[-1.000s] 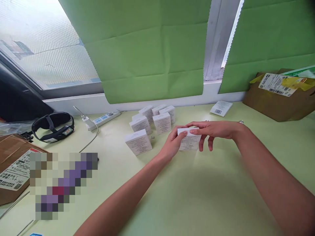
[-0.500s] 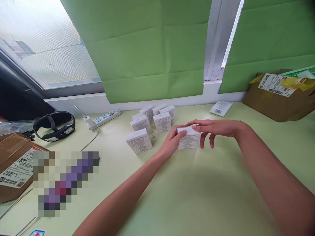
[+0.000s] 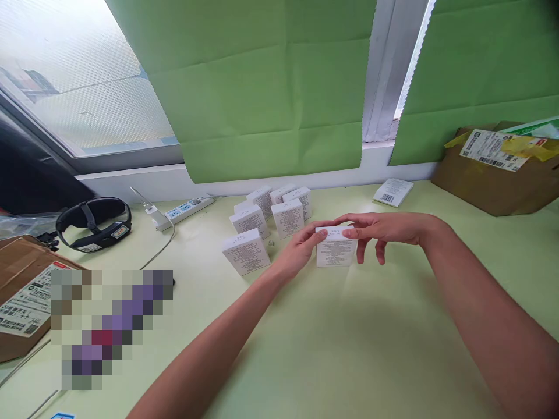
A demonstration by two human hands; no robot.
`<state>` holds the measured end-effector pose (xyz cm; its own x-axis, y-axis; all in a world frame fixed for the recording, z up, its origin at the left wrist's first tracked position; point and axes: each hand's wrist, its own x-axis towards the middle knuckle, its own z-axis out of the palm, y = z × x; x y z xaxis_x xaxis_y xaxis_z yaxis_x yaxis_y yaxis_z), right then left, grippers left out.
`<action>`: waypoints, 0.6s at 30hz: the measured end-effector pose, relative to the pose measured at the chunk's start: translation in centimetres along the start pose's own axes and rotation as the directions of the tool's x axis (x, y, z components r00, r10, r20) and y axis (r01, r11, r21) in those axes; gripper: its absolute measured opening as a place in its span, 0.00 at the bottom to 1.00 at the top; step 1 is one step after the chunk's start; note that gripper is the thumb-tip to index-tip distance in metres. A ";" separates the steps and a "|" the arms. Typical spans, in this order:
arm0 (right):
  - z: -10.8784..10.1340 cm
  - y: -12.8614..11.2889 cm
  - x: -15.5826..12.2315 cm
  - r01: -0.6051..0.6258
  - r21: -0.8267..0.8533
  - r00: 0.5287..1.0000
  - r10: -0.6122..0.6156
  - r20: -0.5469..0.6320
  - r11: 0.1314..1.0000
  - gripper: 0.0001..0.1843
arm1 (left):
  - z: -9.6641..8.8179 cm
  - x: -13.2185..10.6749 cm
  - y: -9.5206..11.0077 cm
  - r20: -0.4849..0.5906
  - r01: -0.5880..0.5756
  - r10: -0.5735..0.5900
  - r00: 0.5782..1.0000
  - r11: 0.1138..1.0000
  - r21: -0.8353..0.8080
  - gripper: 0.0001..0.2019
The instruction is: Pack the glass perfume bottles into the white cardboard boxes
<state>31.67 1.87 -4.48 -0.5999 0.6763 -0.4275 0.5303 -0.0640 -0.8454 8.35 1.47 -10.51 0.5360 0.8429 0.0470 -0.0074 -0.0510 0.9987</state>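
Observation:
A small white box point(image 3: 336, 251) with fine print stands upright on the pale green table point(image 3: 349, 349). My left hand point(image 3: 299, 251) grips its left side, thumb on the top edge. My right hand point(image 3: 382, 228) pinches the top right edge with thumb and forefinger, the other fingers curled down behind the box. Just left of it stands a cluster of several similar white boxes point(image 3: 266, 224), the nearest one point(image 3: 245, 251) tilted back.
A black headset point(image 3: 94, 224) and a white power strip point(image 3: 186, 209) lie at the left. Cardboard boxes sit at the far left point(image 3: 21, 291) and far right point(image 3: 498, 169). A flat white box point(image 3: 393, 191) lies near the windowsill. Green paper covers the window.
Hardly anything has moved. Both hands keep hold of the white box in the same spot; my left thumb has shifted slightly along its top edge.

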 end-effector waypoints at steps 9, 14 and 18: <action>0.1 -0.6 -0.6 0.039 -0.146 0.991 -0.056 -0.119 0.988 0.34 | 1.2 0.0 -1.8 -0.189 -0.063 0.062 0.980 0.998 0.000 0.19; 0.6 -1.3 -0.1 0.061 -0.302 0.982 -0.112 -0.153 0.951 0.26 | 1.8 -0.8 -3.5 -0.259 -0.131 0.121 0.958 0.991 -0.023 0.24; 0.7 -1.5 0.1 0.085 -0.374 0.960 -0.177 -0.217 0.923 0.22 | 1.8 -0.7 -4.1 -0.276 -0.189 0.175 0.945 0.982 -0.025 0.24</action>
<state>30.44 1.51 -3.49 -0.5395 0.8200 -0.1912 0.6627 0.2734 -0.6972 9.53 0.18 -14.70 0.2727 0.9354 0.2249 -0.1295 -0.1959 0.9720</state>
